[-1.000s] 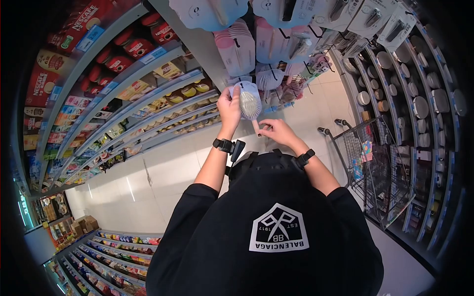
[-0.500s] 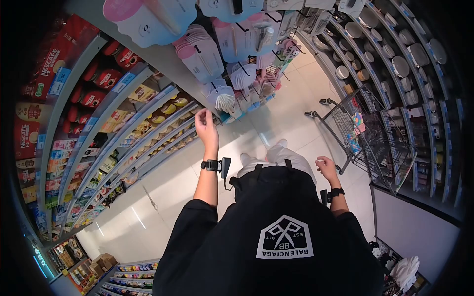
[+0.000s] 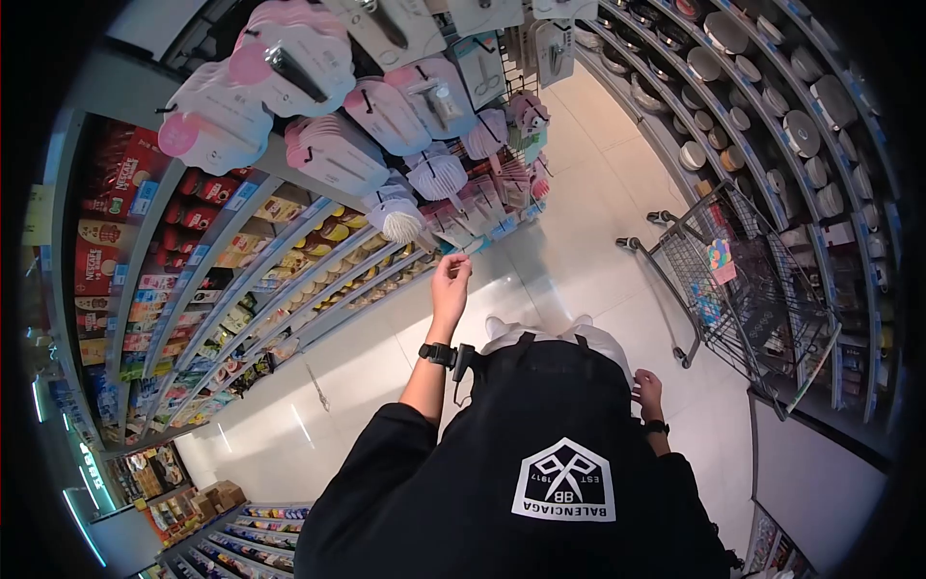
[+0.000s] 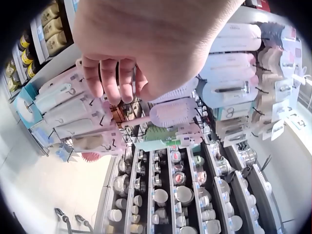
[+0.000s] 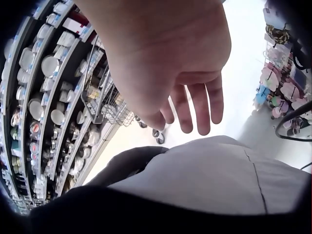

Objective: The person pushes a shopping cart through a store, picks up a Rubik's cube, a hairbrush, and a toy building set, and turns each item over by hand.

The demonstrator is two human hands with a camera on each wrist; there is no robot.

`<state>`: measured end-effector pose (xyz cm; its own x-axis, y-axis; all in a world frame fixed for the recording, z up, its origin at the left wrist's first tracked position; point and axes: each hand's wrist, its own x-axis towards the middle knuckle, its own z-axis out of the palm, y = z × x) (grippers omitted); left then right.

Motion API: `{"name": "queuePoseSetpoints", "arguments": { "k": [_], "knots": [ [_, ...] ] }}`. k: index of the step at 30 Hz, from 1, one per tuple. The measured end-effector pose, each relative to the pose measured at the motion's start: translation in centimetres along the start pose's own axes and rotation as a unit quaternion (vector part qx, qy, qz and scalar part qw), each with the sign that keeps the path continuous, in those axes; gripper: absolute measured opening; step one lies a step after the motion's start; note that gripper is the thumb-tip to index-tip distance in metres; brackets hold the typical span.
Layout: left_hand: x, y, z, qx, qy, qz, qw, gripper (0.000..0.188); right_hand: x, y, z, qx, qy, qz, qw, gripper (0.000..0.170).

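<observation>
My left hand (image 3: 450,288) is raised just below the hanging rack, its fingers loosely bent and nothing clearly held. A hairbrush (image 3: 401,226) with pale bristles hangs on its card to the upper left of that hand. In the left wrist view the fingers (image 4: 108,80) overlap carded goods, and a lilac paddle brush (image 4: 173,112) with a pink handle hangs beyond them. Down by my right hip, the right hand (image 3: 648,392) hangs relaxed beside the light trousers (image 5: 195,170). Its fingers (image 5: 199,109) point downward, loosely extended, holding nothing.
Carded grooming tools (image 3: 395,111) hang on hooks ahead. Shelves of coffee and packaged food (image 3: 207,232) line the left. A shopping cart (image 3: 748,280) stands at the right, before shelves of pots and bowls (image 3: 801,135). Pale floor tiles (image 3: 579,232) lie between.
A second ago my left hand held the carded hairbrush and my right hand was at its handle. The brush now hangs on the rack; the left hand is apart from it, the right lowered.
</observation>
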<state>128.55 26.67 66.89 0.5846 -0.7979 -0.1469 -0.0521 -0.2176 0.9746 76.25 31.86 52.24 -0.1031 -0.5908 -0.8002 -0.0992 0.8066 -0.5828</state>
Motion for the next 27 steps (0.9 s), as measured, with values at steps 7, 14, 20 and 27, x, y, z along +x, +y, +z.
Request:
{"name": "queuePoseSetpoints", "arguments": {
  "k": [7,14,20,27],
  "knots": [
    [4.4,1.9,5.5,0.074,0.102,0.063,0.99,0.062,3.0,1.3,-5.7,0.096,0.024,0.04,0.994,0.034],
    [14.2,4.9,9.0,0.135,0.328,0.064,0.933,0.125,4.5,-0.2,-10.0,0.075,0.025,0.051,0.996,0.039],
    [16.0,6.2,10.8,0.156,0.467,0.034,0.869,0.12,4.4,-2.9,-11.0,0.051,0.043,0.03,0.997,0.035],
    [11.6,6.7,12.4,0.064,0.413,0.081,0.905,0.099,10.3,-12.9,-2.8,-0.099,-0.044,-0.162,0.981,0.024]
  ]
}}
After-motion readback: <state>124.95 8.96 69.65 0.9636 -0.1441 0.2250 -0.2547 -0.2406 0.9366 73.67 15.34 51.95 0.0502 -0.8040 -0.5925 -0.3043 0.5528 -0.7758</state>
